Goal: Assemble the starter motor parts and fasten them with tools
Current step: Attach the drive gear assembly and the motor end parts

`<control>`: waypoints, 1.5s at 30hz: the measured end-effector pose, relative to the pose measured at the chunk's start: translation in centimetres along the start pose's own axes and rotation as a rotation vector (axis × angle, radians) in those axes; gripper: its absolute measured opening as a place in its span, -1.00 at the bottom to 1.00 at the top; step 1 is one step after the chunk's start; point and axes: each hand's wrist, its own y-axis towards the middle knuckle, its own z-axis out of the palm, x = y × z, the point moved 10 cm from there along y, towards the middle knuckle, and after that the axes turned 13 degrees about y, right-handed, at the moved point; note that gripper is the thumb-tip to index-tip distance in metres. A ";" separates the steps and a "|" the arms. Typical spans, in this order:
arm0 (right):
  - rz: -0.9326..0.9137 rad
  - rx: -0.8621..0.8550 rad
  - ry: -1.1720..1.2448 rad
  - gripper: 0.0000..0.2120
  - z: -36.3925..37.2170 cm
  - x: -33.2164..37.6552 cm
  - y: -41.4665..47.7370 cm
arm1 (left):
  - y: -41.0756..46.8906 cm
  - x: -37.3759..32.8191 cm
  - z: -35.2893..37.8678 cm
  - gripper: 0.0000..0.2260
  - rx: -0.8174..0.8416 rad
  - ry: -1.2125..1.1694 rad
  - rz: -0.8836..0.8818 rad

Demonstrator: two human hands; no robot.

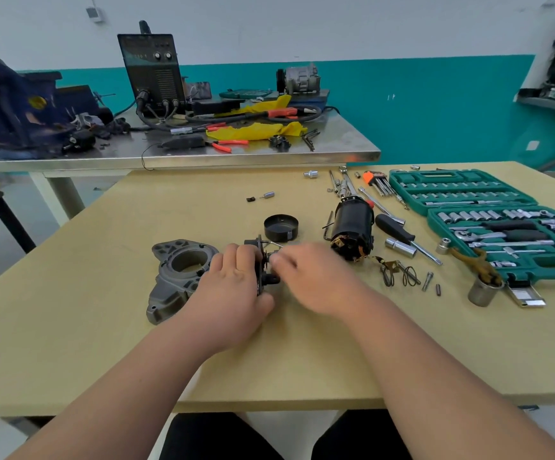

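Tan bench in a workshop, with both forearms reaching in from the near edge. The hands meet at its middle. The left hand grips a black brush plate, held on edge just above the top. The right hand has its fingertips bunched against the plate's right face. It is blurred, so I cannot tell whether it pinches a small part or only touches the plate. A grey housing lies flat, just left of the left hand. Right of the hands sit loose springs and a bolt. Behind the plate is a black cap, open side up, and to its right the motor body stands tilted, with a screwdriver beside it. An open socket set fills the right side, with hex keys further back. Beyond stands a steel bench with a welder. The step looks like fitting brushes or springs into the plate, early in the assembly, since body, cap and housing all lie apart. Next the plate likely goes onto the motor body's brush end. That calls for a steady left grip and fine fingertip work, so a spring does not fly out.
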 end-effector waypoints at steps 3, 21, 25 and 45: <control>0.007 -0.197 -0.110 -0.77 -4.9 -1.3 2.9 | 0.3 1.0 0.0 -0.64 -0.034 0.015 -0.027; 0.281 0.320 -0.543 -0.75 0.9 -6.1 8.6 | 2.0 7.4 0.3 -0.63 -0.164 0.040 -0.230; 0.291 0.388 -0.564 -0.84 2.0 -5.9 8.5 | 2.0 8.2 0.3 -0.62 -0.171 0.038 -0.251; 0.136 -0.096 0.238 -0.83 1.2 -0.6 1.7 | -0.1 6.6 -0.8 -0.60 -0.160 -0.049 -0.143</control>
